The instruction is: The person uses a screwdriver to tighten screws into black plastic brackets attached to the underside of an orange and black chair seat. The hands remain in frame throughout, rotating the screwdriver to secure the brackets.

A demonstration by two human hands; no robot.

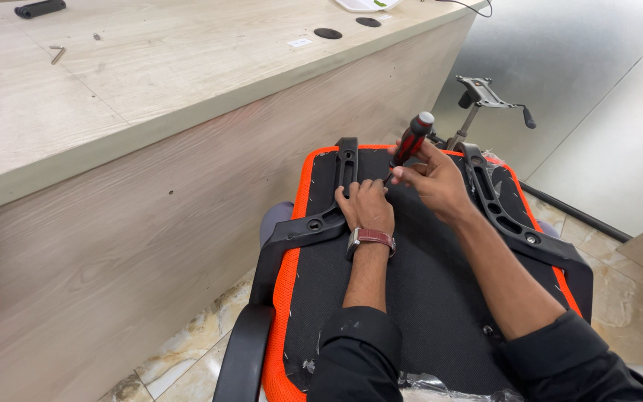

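An upturned office chair seat (418,275) lies below me, black underside with an orange mesh rim. Black armrest brackets run along its left (314,223) and right (507,216) sides. My right hand (433,182) grips a red-and-black screwdriver (411,139), tilted, its tip down near the seat's far middle. My left hand (367,205), with a watch on a brown strap at the wrist, rests on the seat beside the tip, fingers pinched at it; whether they hold a screw is hidden.
A light wood desk (150,89) stands to the left, with loose bolts (57,53), a black handle part (39,8) and two black caps (328,33) on top. The chair's base mechanism (485,100) stands behind the seat. Tiled floor (180,357) lies below.
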